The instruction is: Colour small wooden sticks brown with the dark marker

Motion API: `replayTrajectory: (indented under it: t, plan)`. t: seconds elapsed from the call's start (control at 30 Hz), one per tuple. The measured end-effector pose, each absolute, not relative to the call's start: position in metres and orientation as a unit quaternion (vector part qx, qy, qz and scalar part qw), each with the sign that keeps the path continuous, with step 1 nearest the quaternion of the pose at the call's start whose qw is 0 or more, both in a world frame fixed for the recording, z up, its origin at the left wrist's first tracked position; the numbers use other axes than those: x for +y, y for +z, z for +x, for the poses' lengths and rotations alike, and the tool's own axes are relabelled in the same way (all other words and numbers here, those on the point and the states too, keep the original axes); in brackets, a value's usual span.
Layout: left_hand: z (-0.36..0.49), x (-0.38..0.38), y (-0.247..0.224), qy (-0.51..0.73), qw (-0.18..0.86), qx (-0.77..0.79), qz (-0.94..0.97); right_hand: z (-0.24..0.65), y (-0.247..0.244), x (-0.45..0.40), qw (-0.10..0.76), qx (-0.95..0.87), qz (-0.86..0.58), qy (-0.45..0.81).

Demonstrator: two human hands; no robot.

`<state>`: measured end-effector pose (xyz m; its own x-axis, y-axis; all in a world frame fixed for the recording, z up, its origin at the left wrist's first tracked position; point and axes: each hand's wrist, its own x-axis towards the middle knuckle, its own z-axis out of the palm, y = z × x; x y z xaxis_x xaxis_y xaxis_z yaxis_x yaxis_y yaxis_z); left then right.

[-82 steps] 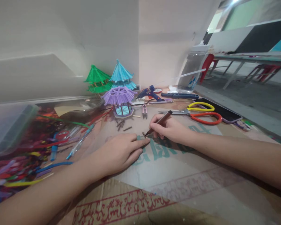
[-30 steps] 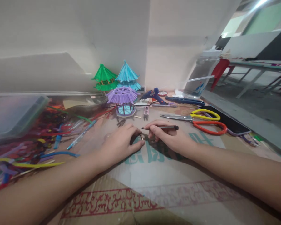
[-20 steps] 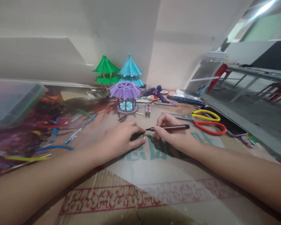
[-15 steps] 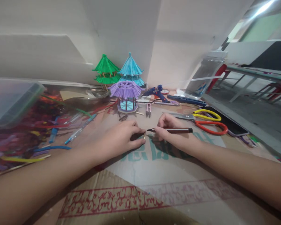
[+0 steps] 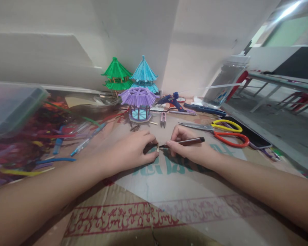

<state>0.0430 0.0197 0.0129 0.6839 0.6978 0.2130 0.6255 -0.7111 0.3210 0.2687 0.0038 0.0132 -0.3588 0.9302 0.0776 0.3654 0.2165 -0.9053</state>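
Observation:
Between the thumb and index finger of my left hand [image 5: 137, 147] is a short pale wooden stick [image 5: 157, 149], held upright close to the table [image 5: 133, 186]. My right hand [image 5: 186, 141] grips a dark brown marker [image 5: 190, 141], whose tip is at the stick. Behind my hands stands a small model pavilion with a purple roof [image 5: 138, 97] and a light blue floor. Green [image 5: 116, 70] and blue [image 5: 143, 71] roofed models are behind it. Small snips [image 5: 163, 119] lie to the right of the purple one.
Scissors with yellow and red handles [image 5: 231, 139], a black phone [image 5: 251, 135], a blue cutter [image 5: 204, 110] and a blue glue gun [image 5: 172, 99] lie at the right and back. A plastic box [image 5: 15, 109] and colourful pipe cleaners are at left. A clear jar [image 5: 223, 82] stands back right.
The marker's tip has moved down and left to the stick, and its rear end has tilted up. My right hand has shifted slightly left.

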Motion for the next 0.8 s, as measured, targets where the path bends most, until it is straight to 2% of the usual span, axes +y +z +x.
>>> replayTrajectory:
  t: [0.43,0.8]
  plan:
    - [0.0434,0.0176,0.0200,0.142,0.092,0.362,0.917,0.2654,0.0126,0.0036,0.352,-0.699,-0.427,0.452]
    - [0.0426,0.0186,0.0186,0.144,0.090,0.356,0.919,0.2682,0.0160,0.0063,0.307,-0.706,-0.437,0.465]
